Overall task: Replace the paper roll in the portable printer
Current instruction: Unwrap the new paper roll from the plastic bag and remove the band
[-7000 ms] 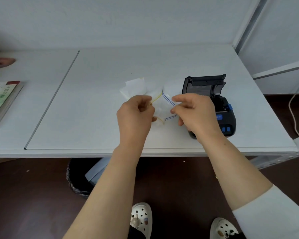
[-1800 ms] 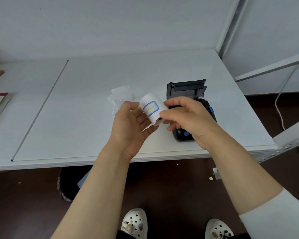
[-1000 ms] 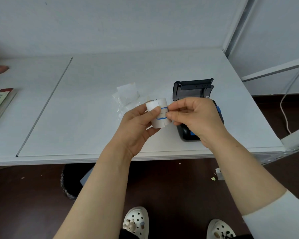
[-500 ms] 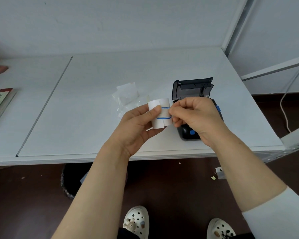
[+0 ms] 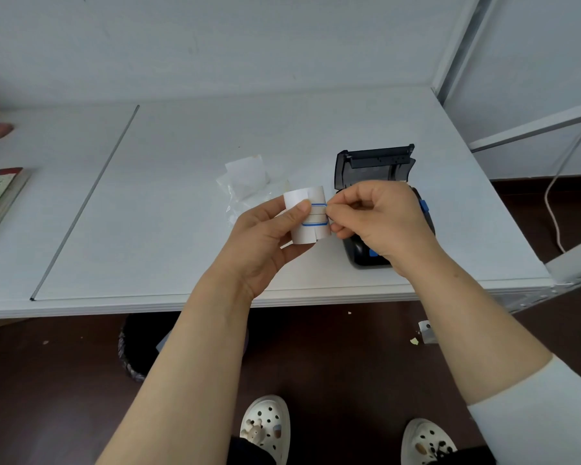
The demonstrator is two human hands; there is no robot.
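I am holding the small white paper roll with a blue-outlined label (image 5: 307, 219) in the air, just in front and to the left of the black portable printer with blue buttons (image 5: 376, 209), whose lid stands open on the white worktop (image 5: 182, 203). My left hand (image 5: 265, 239) grasps the roll, thumb across its front and fingers (image 5: 294, 213) wrapped behind. My right hand (image 5: 379, 223) is pinched at the roll's right edge, on or beside the blue label; whether the fingertips have actually caught the loose end I cannot tell.

The roll should be light, and I judge it easy to crush or unwind: thin paper on a hollow core, with a smooth, slippery outer wrap. I would grip it by the two flat ends or lightly round the middle, and pull only the free edge.

Compared with half a second ago, the roll sits at much the same spot beside the printer, and my right fingertips have closed tighter against its edge. Seven seconds ago I was handling the clear plastic wrapper (image 5: 245, 186), which now lies left of the printer, behind the roll.
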